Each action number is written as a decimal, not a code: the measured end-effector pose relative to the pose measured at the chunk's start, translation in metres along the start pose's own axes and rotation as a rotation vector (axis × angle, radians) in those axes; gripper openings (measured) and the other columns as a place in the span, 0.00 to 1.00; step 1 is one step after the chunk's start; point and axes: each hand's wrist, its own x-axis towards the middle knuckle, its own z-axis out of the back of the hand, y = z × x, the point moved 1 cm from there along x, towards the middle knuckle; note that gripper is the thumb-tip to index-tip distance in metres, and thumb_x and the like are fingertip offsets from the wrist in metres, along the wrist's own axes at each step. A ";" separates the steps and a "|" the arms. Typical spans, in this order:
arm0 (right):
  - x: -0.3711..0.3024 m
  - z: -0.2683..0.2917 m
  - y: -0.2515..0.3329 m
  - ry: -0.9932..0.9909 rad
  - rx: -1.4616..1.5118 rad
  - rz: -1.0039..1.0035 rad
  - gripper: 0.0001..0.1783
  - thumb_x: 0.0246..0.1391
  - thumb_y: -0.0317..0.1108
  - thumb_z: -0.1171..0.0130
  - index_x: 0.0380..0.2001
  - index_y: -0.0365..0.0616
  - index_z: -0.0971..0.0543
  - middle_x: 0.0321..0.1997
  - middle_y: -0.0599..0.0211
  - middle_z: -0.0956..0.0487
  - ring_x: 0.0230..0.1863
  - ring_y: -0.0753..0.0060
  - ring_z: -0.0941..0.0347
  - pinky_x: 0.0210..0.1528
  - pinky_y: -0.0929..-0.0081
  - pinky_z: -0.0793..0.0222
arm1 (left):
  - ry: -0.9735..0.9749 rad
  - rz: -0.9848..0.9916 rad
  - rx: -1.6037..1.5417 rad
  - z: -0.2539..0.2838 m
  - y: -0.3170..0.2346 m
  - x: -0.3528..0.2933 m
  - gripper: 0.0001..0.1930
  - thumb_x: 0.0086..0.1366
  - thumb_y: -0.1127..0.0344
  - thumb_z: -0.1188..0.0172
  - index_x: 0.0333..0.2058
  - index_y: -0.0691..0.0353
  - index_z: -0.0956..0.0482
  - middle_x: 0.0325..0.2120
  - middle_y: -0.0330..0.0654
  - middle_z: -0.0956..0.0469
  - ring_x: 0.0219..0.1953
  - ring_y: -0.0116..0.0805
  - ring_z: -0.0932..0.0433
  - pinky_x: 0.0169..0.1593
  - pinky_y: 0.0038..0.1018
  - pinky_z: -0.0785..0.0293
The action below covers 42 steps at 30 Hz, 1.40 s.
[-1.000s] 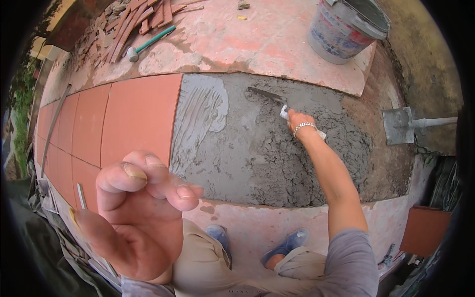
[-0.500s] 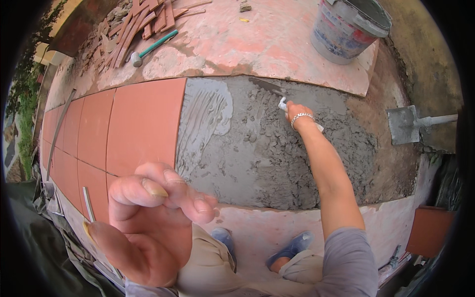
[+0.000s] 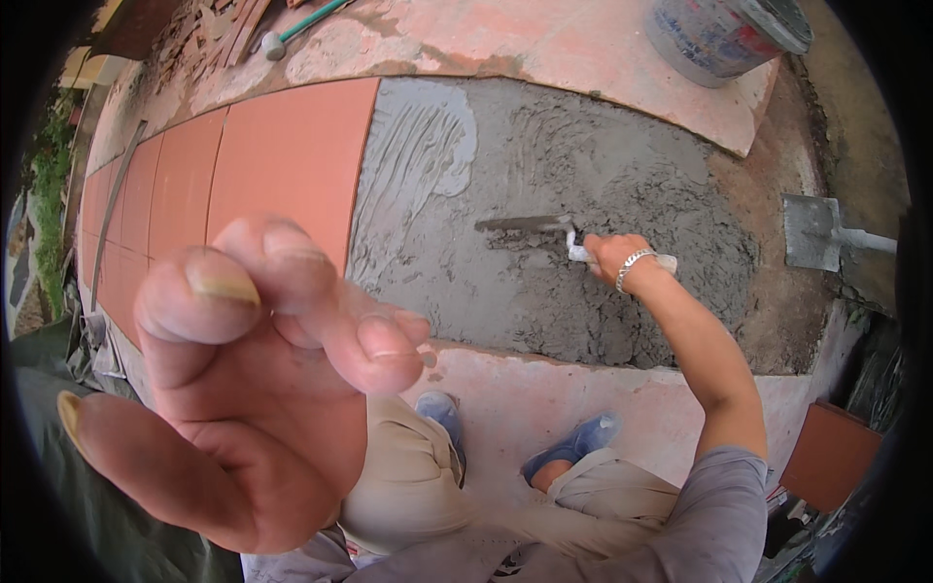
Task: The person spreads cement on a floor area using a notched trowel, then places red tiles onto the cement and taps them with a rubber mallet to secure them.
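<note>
My right grip (image 3: pixel 622 260) is closed around the pale, rounded handle of the trowel (image 3: pixel 525 223), a silver chain bracelet (image 3: pixel 634 267) at the wrist. The trowel's slim, flat metal blade points left over the middle of the mortar (image 3: pixel 544 311); I cannot tell whether it touches. The mortar is grey, crumbly and lumpy toward the right, smoother toward the left, where paler slurry (image 3: pixel 413 146) lies in wavy ridges beside the flat, matte terracotta tiles (image 3: pixel 292 155). My left grip (image 3: pixel 258 379) is raised near the camera, holding nothing, fingers loosely curled and thumb apart. Beyond the mortar, 1 smeared, round bucket (image 3: pixel 705 44) stands on worn pink concrete (image 3: pixel 573 44); a square-bladed metal shovel (image 3: pixel 812 233) is at the right.
</note>
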 end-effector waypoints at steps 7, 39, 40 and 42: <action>-0.013 -0.030 -0.008 -0.259 0.292 -0.542 0.18 0.59 0.42 0.40 0.44 0.42 0.31 0.39 0.45 0.17 0.42 0.39 0.20 0.45 0.47 0.26 | -0.074 -0.012 0.066 0.017 -0.008 -0.012 0.31 0.76 0.46 0.61 0.69 0.58 0.44 0.64 0.41 0.45 0.55 0.34 0.33 0.61 0.47 0.35; -0.020 0.055 0.071 -0.006 -0.149 0.130 0.14 0.61 0.38 0.48 0.46 0.42 0.28 0.40 0.49 0.18 0.41 0.47 0.19 0.44 0.52 0.25 | -0.645 -0.193 -0.016 -0.040 -0.132 -0.113 0.24 0.78 0.53 0.61 0.64 0.64 0.40 0.63 0.42 0.45 0.51 0.33 0.30 0.62 0.51 0.34; -0.020 0.065 0.082 -0.085 -0.161 0.230 0.14 0.61 0.38 0.48 0.46 0.42 0.28 0.42 0.48 0.19 0.43 0.47 0.20 0.45 0.52 0.25 | -0.715 -0.243 -0.017 -0.049 -0.139 -0.127 0.24 0.78 0.53 0.62 0.63 0.64 0.39 0.62 0.42 0.44 0.51 0.33 0.30 0.62 0.51 0.34; -0.018 0.081 0.108 -0.220 -0.186 0.398 0.15 0.61 0.37 0.48 0.47 0.42 0.28 0.48 0.47 0.21 0.47 0.46 0.21 0.47 0.53 0.25 | -0.759 -0.282 0.009 -0.068 -0.152 -0.153 0.23 0.79 0.53 0.62 0.62 0.64 0.38 0.60 0.41 0.44 0.51 0.34 0.30 0.62 0.51 0.33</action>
